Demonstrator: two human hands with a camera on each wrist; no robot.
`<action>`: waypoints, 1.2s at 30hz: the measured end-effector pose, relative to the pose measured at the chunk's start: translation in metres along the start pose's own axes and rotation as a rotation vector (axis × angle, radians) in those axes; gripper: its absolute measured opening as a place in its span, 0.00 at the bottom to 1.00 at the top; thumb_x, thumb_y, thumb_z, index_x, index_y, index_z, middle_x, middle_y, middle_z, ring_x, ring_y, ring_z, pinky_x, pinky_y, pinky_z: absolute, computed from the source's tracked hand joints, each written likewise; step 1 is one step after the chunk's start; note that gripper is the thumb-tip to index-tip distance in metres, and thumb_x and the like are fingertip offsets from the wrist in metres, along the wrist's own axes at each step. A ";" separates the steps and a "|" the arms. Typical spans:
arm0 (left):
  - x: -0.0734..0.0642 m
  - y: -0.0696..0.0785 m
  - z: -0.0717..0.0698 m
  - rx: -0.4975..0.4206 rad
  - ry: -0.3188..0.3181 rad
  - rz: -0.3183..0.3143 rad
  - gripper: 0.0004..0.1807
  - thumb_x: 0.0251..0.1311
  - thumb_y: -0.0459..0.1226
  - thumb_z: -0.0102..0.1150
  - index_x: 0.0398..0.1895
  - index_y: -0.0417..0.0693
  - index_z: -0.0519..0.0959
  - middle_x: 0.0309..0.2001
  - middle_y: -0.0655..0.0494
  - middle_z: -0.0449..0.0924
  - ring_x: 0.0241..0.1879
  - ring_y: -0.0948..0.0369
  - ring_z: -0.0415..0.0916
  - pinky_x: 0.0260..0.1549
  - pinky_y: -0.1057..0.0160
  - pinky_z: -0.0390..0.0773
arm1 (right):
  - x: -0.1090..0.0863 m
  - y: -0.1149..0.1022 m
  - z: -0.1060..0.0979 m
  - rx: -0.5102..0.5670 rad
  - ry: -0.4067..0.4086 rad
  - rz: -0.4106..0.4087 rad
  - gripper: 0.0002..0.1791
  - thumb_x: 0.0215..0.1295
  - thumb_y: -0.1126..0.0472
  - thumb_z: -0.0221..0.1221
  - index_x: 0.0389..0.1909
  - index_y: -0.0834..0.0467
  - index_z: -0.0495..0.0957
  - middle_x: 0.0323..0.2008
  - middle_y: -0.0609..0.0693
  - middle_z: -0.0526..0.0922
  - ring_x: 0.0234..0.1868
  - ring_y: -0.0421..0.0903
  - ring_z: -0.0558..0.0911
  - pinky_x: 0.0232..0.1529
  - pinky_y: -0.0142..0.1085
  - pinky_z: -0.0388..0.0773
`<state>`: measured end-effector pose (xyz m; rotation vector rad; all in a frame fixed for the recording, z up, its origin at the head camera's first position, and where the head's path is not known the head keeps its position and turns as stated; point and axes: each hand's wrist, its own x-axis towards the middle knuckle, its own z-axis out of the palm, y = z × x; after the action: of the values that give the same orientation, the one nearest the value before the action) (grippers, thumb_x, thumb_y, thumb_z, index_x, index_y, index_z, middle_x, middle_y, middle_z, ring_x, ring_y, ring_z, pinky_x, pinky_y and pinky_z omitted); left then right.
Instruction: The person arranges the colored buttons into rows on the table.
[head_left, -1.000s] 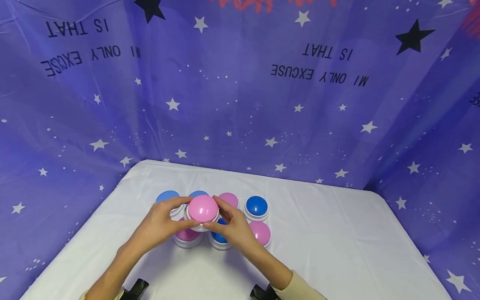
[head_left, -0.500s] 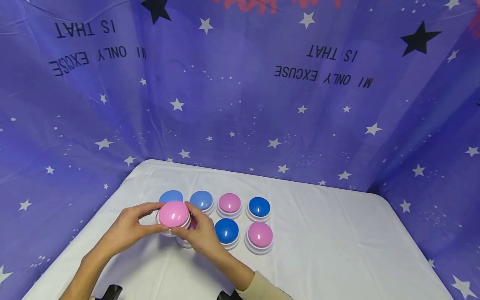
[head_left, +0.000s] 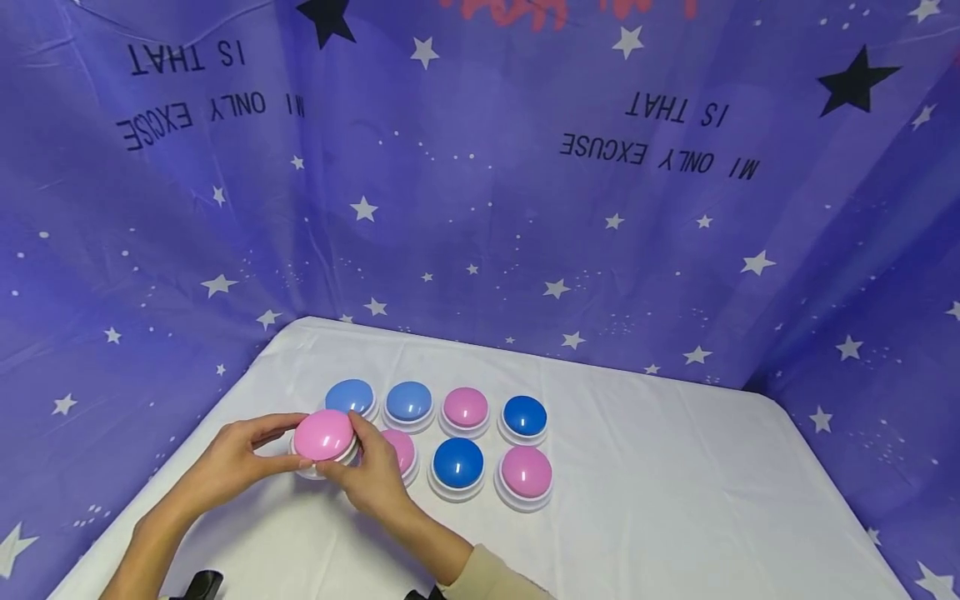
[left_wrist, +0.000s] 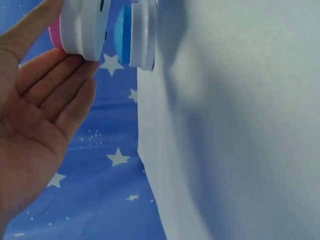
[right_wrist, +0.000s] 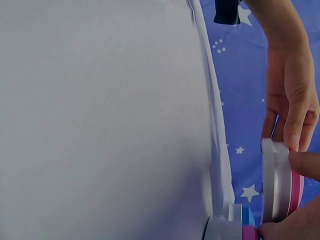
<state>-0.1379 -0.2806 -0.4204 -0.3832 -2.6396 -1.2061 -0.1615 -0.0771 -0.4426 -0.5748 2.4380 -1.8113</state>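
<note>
A pink dome-topped push button [head_left: 324, 435] with a white base is held up off the table at the left end of the group. My left hand [head_left: 232, 458] pinches its left side between thumb and fingers. On its right side, my right hand [head_left: 377, 477] grips it the same way. In the left wrist view the white base [left_wrist: 89, 30] hangs apart from the table. Just behind it stands a light blue button [head_left: 350, 398]. Another pink button [head_left: 400, 450] is partly hidden by my right hand.
A back row continues with a light blue button [head_left: 408, 402], a pink one [head_left: 465, 407] and a dark blue one [head_left: 524, 416]. In front stand a dark blue button [head_left: 458, 463] and a pink button [head_left: 527, 472]. White cloth [head_left: 675, 500] covers the table; a purple starry curtain [head_left: 480, 208] surrounds it.
Both hands have carried the pink button left and slightly nearer, from above the middle of the group to its left end. Buttons they covered before now show. The view has shifted slightly.
</note>
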 end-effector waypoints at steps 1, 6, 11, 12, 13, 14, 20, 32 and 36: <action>0.000 -0.001 0.000 -0.004 0.002 0.000 0.27 0.49 0.41 0.78 0.54 0.45 0.83 0.51 0.55 0.84 0.53 0.68 0.75 0.50 0.81 0.68 | 0.001 0.000 0.001 -0.017 0.002 -0.007 0.40 0.52 0.66 0.73 0.67 0.66 0.69 0.63 0.55 0.76 0.66 0.46 0.71 0.67 0.39 0.65; -0.002 -0.010 -0.001 -0.023 -0.001 -0.008 0.27 0.50 0.40 0.77 0.54 0.44 0.82 0.51 0.53 0.84 0.53 0.70 0.75 0.49 0.81 0.69 | 0.001 -0.001 0.011 -0.043 0.011 0.016 0.40 0.54 0.66 0.71 0.68 0.67 0.67 0.65 0.55 0.74 0.67 0.46 0.70 0.67 0.39 0.64; -0.008 -0.023 -0.001 -0.090 -0.020 0.004 0.26 0.50 0.35 0.76 0.54 0.40 0.81 0.51 0.47 0.83 0.53 0.75 0.73 0.49 0.81 0.69 | -0.003 -0.002 0.025 -0.048 0.026 0.068 0.40 0.54 0.66 0.70 0.68 0.66 0.66 0.64 0.53 0.73 0.66 0.46 0.70 0.67 0.39 0.64; -0.009 -0.026 0.001 -0.101 -0.026 0.014 0.26 0.50 0.35 0.76 0.54 0.39 0.81 0.51 0.47 0.83 0.53 0.75 0.73 0.49 0.81 0.69 | -0.004 -0.001 0.027 -0.059 0.031 0.070 0.40 0.54 0.66 0.70 0.68 0.66 0.66 0.64 0.53 0.73 0.66 0.46 0.70 0.67 0.39 0.65; -0.009 -0.028 0.002 -0.112 -0.031 0.024 0.26 0.50 0.34 0.76 0.54 0.39 0.81 0.51 0.46 0.83 0.53 0.75 0.73 0.49 0.81 0.70 | -0.005 -0.001 0.029 -0.062 0.037 0.075 0.40 0.54 0.66 0.70 0.68 0.66 0.66 0.64 0.53 0.73 0.66 0.46 0.70 0.67 0.39 0.64; -0.010 -0.030 0.003 -0.125 -0.036 0.031 0.26 0.50 0.34 0.76 0.54 0.39 0.81 0.51 0.46 0.83 0.53 0.75 0.73 0.50 0.80 0.69 | -0.005 0.000 0.030 -0.068 0.044 0.072 0.40 0.53 0.67 0.70 0.68 0.66 0.66 0.64 0.53 0.73 0.66 0.47 0.70 0.67 0.39 0.64; -0.007 -0.040 0.006 -0.182 -0.058 0.057 0.25 0.51 0.32 0.74 0.55 0.37 0.80 0.51 0.43 0.82 0.55 0.75 0.72 0.52 0.81 0.68 | -0.004 0.001 0.036 -0.080 0.072 0.077 0.41 0.53 0.68 0.69 0.69 0.67 0.64 0.65 0.55 0.71 0.68 0.48 0.68 0.68 0.38 0.62; -0.005 -0.050 0.007 -0.155 -0.113 0.048 0.26 0.51 0.33 0.74 0.54 0.32 0.80 0.52 0.39 0.82 0.54 0.76 0.72 0.50 0.81 0.68 | -0.003 0.003 0.041 -0.132 0.069 0.072 0.39 0.55 0.69 0.67 0.68 0.69 0.64 0.66 0.57 0.70 0.68 0.50 0.68 0.68 0.38 0.62; -0.005 -0.051 0.008 -0.189 -0.132 0.068 0.26 0.53 0.31 0.72 0.55 0.30 0.78 0.53 0.36 0.80 0.54 0.77 0.71 0.51 0.81 0.68 | -0.004 0.002 0.042 -0.154 0.057 0.082 0.39 0.55 0.68 0.67 0.68 0.70 0.63 0.66 0.58 0.69 0.69 0.51 0.67 0.69 0.38 0.61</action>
<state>-0.1506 -0.3075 -0.4631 -0.5990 -2.6032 -1.4593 -0.1480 -0.1136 -0.4582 -0.4309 2.6140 -1.6421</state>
